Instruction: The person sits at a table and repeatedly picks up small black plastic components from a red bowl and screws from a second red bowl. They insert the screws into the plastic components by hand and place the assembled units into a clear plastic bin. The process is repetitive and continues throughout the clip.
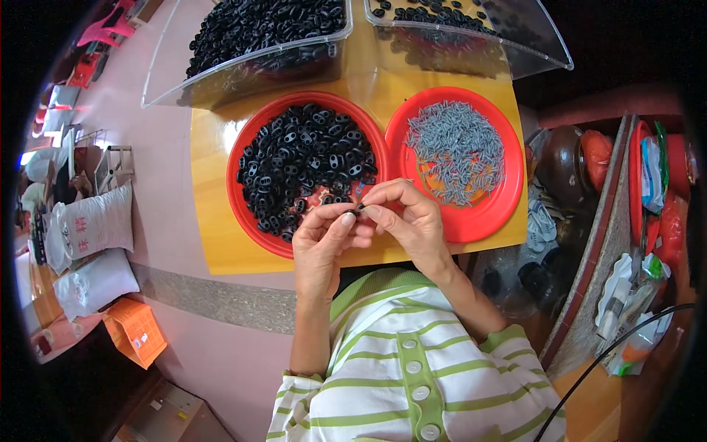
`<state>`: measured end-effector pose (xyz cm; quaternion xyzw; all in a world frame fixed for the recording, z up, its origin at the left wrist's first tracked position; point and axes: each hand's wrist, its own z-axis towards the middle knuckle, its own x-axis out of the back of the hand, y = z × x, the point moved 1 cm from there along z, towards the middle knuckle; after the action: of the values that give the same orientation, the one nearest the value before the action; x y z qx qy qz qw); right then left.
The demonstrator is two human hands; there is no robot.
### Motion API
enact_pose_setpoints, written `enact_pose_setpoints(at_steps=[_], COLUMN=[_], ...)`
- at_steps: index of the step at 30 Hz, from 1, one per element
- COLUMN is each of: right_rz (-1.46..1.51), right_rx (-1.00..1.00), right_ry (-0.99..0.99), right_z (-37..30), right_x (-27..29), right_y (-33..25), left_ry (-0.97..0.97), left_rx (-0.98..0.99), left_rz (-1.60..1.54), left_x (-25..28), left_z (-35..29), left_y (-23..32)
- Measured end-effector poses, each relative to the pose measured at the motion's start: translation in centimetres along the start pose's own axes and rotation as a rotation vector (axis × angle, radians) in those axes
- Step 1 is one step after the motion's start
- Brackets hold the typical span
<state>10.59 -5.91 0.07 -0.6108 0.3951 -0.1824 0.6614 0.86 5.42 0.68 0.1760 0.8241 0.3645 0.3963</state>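
My left hand (pixel 326 230) is closed in a pinch on a small black plastic piece (pixel 353 213). My right hand (pixel 409 221) meets it there, thumb and forefinger pressed together at the piece; what they grip is too small to make out. Just beyond my left hand is a round red tray (pixel 233 173) heaped with black two-holed plastic pieces (pixel 298 158). Beyond my right hand, a red plate (pixel 513 177) holds a pile of small grey screw-like parts (pixel 460 140).
Two clear plastic bins hold more black pieces (pixel 272 29) at the far side of the yellow table (pixel 213 236). White sacks (pixel 96 228) and an orange box (pixel 136 333) are on the left. A brown jar (pixel 561 166) and a black cable (pixel 582 401) are on the right.
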Motion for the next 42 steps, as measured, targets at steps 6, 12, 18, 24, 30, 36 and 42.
enact_pose_setpoints(at_steps=[6,12,18,24,30,36,42], right_rz=[0.058,0.085,0.074,0.026,-0.16,-0.236,-0.166], right_rx=[-0.03,-0.06,-0.068,-0.079,-0.036,-0.019,0.008], right_ry=[-0.009,-0.063,-0.002,-0.004,-0.008,-0.005,-0.021], right_z=[0.1,0.0,0.0,-0.1,-0.2,-0.4,-0.7], right_x=[-0.3,-0.2,-0.7,-0.6,-0.6,-0.9,-0.7], right_y=[0.2,0.5,-0.2,0.1,-0.5,-0.9,0.3], left_ry=[0.018,-0.02,-0.024,-0.026,-0.028,0.031,-0.013], left_rx=[0.012,0.006,0.011,0.009,-0.013,-0.055,-0.084], left_rz=[0.013,-0.027,-0.039,-0.03,-0.014,0.1,0.202], left_x=[0.1,0.3,0.1,0.1,0.2,0.1,0.2], left_z=[-0.1,-0.2,-0.1,-0.1,-0.1,-0.3,-0.3], left_y=[-0.1,-0.2,0.0,0.1,-0.2,-0.2,-0.4])
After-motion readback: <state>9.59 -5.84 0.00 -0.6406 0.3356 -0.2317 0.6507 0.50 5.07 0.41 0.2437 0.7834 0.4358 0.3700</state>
